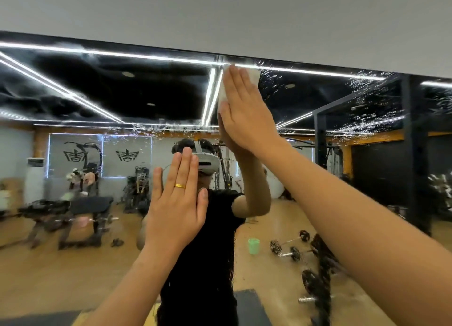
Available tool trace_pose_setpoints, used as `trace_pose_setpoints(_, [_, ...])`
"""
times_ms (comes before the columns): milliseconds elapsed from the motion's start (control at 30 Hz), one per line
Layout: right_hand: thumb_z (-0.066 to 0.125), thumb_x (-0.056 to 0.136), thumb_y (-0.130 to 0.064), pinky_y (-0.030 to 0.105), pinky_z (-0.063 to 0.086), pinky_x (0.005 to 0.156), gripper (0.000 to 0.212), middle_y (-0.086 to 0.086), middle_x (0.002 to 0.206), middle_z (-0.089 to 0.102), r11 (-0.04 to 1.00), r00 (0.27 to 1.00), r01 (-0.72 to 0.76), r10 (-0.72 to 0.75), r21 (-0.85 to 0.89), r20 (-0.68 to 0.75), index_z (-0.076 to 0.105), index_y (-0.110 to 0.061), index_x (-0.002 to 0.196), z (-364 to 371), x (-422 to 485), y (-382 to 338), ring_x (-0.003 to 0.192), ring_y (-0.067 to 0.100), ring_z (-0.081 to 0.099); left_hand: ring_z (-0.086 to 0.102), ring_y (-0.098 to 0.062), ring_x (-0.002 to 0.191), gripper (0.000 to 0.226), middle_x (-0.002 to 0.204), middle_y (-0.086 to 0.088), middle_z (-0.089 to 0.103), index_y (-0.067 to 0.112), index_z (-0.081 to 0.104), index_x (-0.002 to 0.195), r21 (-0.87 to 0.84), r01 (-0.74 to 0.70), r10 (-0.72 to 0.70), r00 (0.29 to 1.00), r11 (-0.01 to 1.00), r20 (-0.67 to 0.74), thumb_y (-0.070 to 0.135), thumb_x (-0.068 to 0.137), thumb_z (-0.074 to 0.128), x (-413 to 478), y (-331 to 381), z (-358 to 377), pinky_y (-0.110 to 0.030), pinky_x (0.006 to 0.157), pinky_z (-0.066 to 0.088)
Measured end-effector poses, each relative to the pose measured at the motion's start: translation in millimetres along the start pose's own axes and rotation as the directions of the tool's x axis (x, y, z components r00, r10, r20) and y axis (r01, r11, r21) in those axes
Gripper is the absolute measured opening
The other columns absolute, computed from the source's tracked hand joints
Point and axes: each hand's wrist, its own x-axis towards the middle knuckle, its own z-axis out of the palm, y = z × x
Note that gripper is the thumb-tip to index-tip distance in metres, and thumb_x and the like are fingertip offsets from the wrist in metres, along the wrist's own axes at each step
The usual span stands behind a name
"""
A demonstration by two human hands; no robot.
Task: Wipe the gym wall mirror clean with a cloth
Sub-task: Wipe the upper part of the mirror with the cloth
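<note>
Glossy glass mirror (97, 93) speckled wet, soft white cloth (255, 77), shiny gold metal ring (179, 185), matt grey wall (220, 12)

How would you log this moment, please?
right hand: presses cloth on mirror top | left hand: open, at mirror | droplets: right of cloth

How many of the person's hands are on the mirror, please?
2: the left hand lies flat on the mirror at lower centre; the right hand presses the cloth near its top edge.
</note>
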Motion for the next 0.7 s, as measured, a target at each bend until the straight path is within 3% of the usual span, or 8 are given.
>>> trace_pose_setpoints(167, [0.026, 0.109, -0.027, 0.039, -0.004, 0.129, 0.063, 0.009, 0.173, -0.004, 0.997, 0.998, -0.058, 0.059, 0.058, -0.013, 0.002, -0.008, 0.164, -15, 35, 5, 0.159, 0.023, -0.007, 0.008, -0.025, 0.160, 0.068, 0.174, -0.009, 0.007, 0.008, 0.015, 0.165, 0.000, 0.010, -0.010, 1.000, 1.000, -0.004, 0.038, 0.105, 0.029, -3, -1, 0, -0.056, 0.128, 0.011])
trace_pose_setpoints(367, [0.031, 0.109, -0.025, 0.033, -0.006, 0.126, 0.064, 0.008, 0.173, -0.001, 0.986, 0.994, -0.085, 0.093, 0.142, -0.052, 0.003, -0.009, 0.164, 5, -14, -12, 0.159, 0.021, -0.006, 0.008, -0.026, 0.160, 0.068, 0.173, -0.011, 0.007, 0.006, 0.014, 0.164, -0.016, 0.001, -0.001, 1.000, 1.000, -0.013, 0.038, 0.106, 0.030, -1, 1, 1, -0.059, 0.127, 0.014])
trace_pose_setpoints(567, [0.029, 0.111, -0.028, 0.028, -0.012, 0.123, 0.063, 0.005, 0.173, -0.007, 0.997, 0.999, 0.010, -0.014, 0.075, 0.051, 0.000, -0.011, 0.164, 5, -43, -14, 0.158, 0.015, -0.012, 0.008, -0.027, 0.160, 0.067, 0.173, -0.013, 0.006, 0.005, 0.013, 0.164, -0.002, -0.017, 0.017, 1.000, 1.000, -0.004, 0.038, 0.107, 0.028, -3, 0, -2, -0.057, 0.128, 0.011])
trace_pose_setpoints(700, [0.027, 0.111, -0.027, 0.031, -0.010, 0.125, 0.062, 0.007, 0.173, -0.007, 0.998, 0.999, -0.038, 0.037, 0.042, 0.019, 0.000, -0.010, 0.164, -8, -6, 1, 0.159, 0.018, -0.011, 0.008, -0.027, 0.160, 0.068, 0.173, -0.013, 0.007, 0.005, 0.015, 0.164, -0.013, -0.007, 0.007, 1.000, 1.000, -0.001, 0.038, 0.106, 0.029, -4, 2, -2, -0.058, 0.127, 0.015])
